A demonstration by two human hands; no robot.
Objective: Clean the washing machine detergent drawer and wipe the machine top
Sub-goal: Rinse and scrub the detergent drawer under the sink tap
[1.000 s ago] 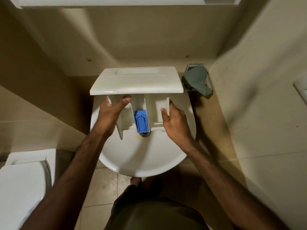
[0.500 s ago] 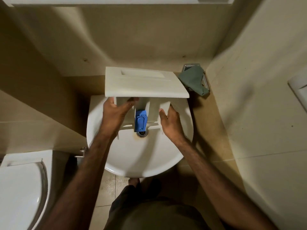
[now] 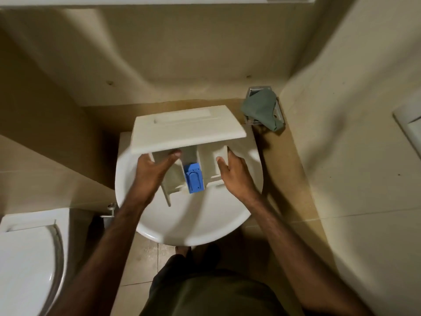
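The left hand point(image 3: 152, 173) grips the detergent drawer point(image 3: 189, 131) by its left wall, thumb inside; the right hand point(image 3: 235, 173) clasps the right wall, holding it over the sink point(image 3: 196, 226). A wet, loosened grip could drop it against the basin. Wall ahead and cloth point(image 3: 262, 110) beyond the right hand limit room.

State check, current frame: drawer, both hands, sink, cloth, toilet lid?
detergent drawer: out of the machine, held over the sink, front panel away from the person
blue insert: seated in the middle compartment
left hand: grips the drawer's left side
right hand: grips its right side
sink: no water visible
green cloth: draped over a wall holder
toilet lid: down
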